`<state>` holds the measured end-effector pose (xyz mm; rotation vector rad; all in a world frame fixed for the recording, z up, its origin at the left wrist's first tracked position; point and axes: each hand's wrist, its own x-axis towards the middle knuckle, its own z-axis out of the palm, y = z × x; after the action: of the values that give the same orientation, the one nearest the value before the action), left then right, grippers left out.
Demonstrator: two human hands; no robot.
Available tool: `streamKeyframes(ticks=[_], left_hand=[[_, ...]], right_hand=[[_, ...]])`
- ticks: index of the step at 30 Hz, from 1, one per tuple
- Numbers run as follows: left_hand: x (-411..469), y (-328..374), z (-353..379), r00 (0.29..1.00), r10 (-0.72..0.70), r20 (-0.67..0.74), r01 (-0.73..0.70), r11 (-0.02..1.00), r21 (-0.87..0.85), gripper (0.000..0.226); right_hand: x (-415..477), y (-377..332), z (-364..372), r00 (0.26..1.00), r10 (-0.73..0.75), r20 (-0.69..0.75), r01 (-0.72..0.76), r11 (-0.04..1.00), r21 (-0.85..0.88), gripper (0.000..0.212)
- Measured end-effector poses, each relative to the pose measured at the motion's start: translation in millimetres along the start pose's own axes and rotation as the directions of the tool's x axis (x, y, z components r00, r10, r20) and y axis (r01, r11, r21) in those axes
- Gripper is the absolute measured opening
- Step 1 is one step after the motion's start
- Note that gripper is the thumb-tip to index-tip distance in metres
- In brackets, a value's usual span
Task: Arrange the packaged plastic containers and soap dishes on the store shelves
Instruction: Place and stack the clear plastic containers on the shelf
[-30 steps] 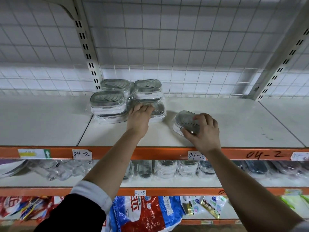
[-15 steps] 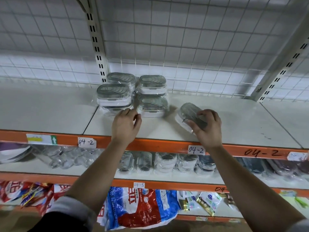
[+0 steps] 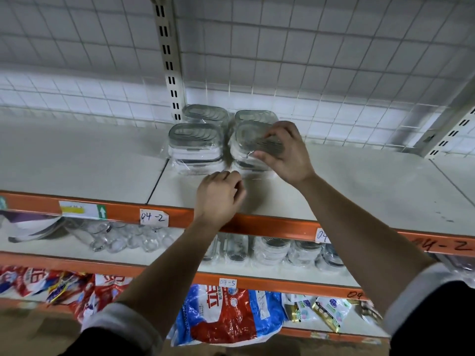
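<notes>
**Head view.**

- **Item:** wrapped container point(image 3: 246, 138), with a clear body and a grey slotted lid, sealed in film.
- **Location:** on top of the front-right stack on the upper shelf point(image 3: 359, 181). It sits just beside the front-left stack point(image 3: 195, 146), with the rear pair point(image 3: 205, 114) behind it against the wire grid.
- **Right hand** point(image 3: 285, 152): fingers are curled over the lid and its near edge, gripping the item.
- **Left hand** point(image 3: 221, 192): lower down, over the shelf front, with fingers loosely curled beside loose film at the foot of the stack. Whether it pinches that film cannot be told.
- **Handling (judged):** light and stiff, made of thin plastic. The film looks slick, so the item is likely to slide on the unit beneath. Hold it by the long sides, not by the slack wrap.
- **Obscured:** the right hand covers half the lid, and the unit below is mostly hidden. The right forearm cuts off the second price label point(image 3: 322, 235).
</notes>
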<state>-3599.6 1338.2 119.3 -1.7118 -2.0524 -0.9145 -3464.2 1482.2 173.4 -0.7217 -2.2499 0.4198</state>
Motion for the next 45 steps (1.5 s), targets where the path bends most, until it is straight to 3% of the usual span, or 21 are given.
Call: streamKeyframes(ticks=[3,6,11,17,23,26,32,37,45], left_hand=[[0,-3,0,1.0,0.001,0.021,-0.001,1.0,-0.017,0.008],[-1,-5,-1,1.0,-0.005,-0.005,0.005,0.999,-0.043,0.008],[0,-6,-1,1.0,-0.009,-0.011,0.009,0.999,-0.053,0.02],[-3,-3,-7,1.0,0.022,0.006,-0.022,1.0,-0.023,0.018],[-68,10,-27,0.993,0.06,-0.1,-0.068,0.994,-0.081,0.02],[-108,13,-33,0.998,0.06,-0.037,-0.063,0.995,-0.075,0.021],[-180,4,-28,0.985,-0.002,0.17,0.016,0.997,-0.08,0.029],[-210,-14,-6,0.933,-0.073,0.353,0.086,0.996,-0.022,0.041],[-230,-80,67,0.851,-0.202,0.485,0.233,0.972,-0.004,0.036]], right_hand=[[15,3,12,0.991,0.045,0.122,-0.03,0.992,-0.122,0.046],[13,1,18,0.988,0.128,0.085,-0.108,0.972,-0.208,0.047],[-10,-5,15,0.993,0.121,0.005,-0.116,0.965,-0.237,0.045],[-64,-16,-8,0.988,0.149,-0.046,-0.154,0.973,-0.171,0.036],[-142,-40,-20,0.965,0.167,-0.203,-0.184,0.981,-0.064,0.023],[-175,-54,-11,0.965,0.16,-0.208,-0.171,0.985,-0.036,0.02],[-243,-61,31,0.974,0.226,-0.026,-0.225,0.974,0.021,0.017],[-274,-48,72,0.947,0.307,0.097,-0.311,0.95,0.029,0.023],[-283,-12,154,0.886,0.393,0.244,-0.401,0.916,-0.02,0.032]])
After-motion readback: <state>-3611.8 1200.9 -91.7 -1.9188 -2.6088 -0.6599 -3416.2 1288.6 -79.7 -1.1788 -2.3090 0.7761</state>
